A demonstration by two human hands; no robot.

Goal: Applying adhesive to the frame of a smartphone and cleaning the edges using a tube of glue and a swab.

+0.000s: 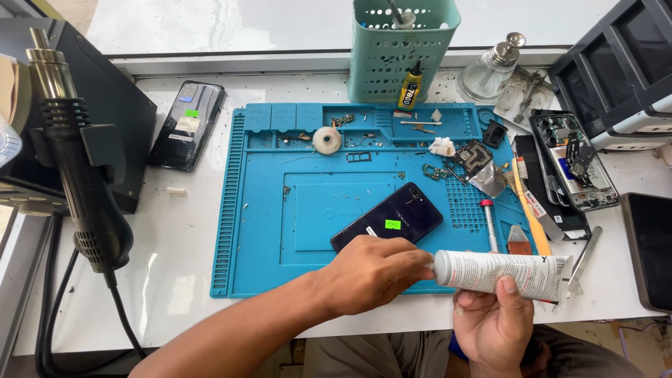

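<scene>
My right hand holds a white glue tube level at the front edge of the table. My left hand is closed around the tube's cap end, its fingers pinching there. Just behind my left hand a dark phone with a small green sticker lies face down on the blue work mat. A red-tipped screwdriver rests to the right of the phone.
A hot-air gun stands in its holder at the left beside a second phone. A green perforated basket, a small black glue bottle, a glass dispenser bottle, an opened phone, tweezers and small parts lie behind and right.
</scene>
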